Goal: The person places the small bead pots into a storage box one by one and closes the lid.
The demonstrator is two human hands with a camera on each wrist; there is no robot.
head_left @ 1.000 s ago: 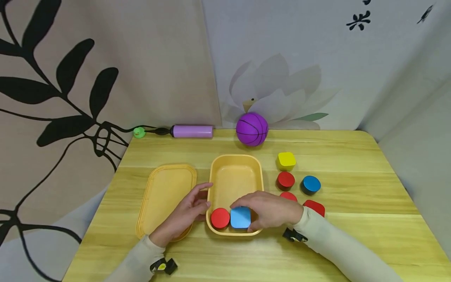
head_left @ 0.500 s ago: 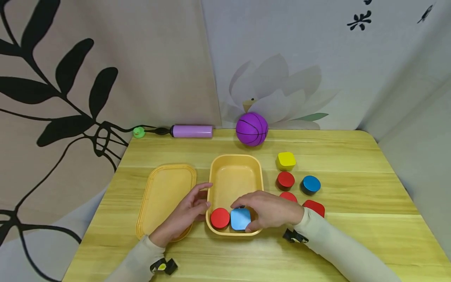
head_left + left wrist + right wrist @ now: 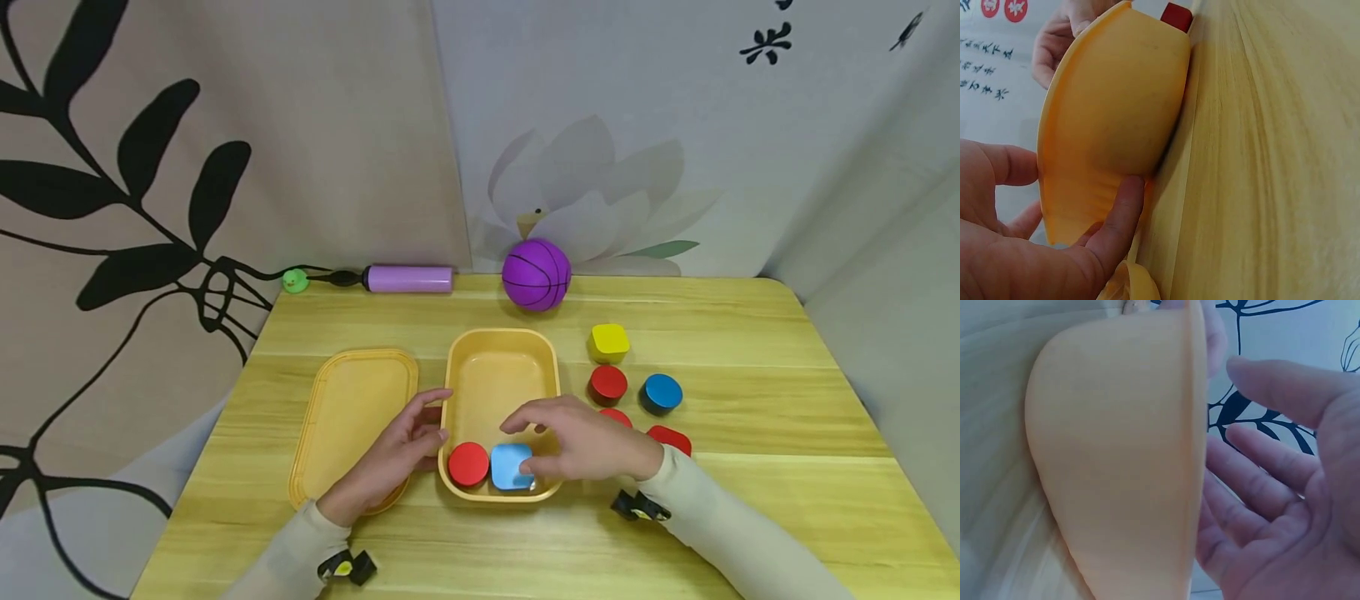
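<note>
In the head view a yellow-orange plastic box stands on the table. Inside it, at the near end, a red round block lies beside a light blue square block. My left hand rests against the box's left side; the left wrist view shows fingertips at the rim and another digit against the outer wall. Over the box's right rim hovers my right hand, fingers spread and holding nothing. Its thumb overlaps the blue block's right edge in the head view. The right wrist view shows its palm and fingers bare beside the rim.
A matching lid lies left of the box. To the right are a yellow block, a blue round block and several red blocks. A purple ball and a purple pump sit at the back edge.
My right hand has let go of the light blue block, spreading its fingers and shifting slightly up and right. The block stays in the box. My left hand has not moved.
</note>
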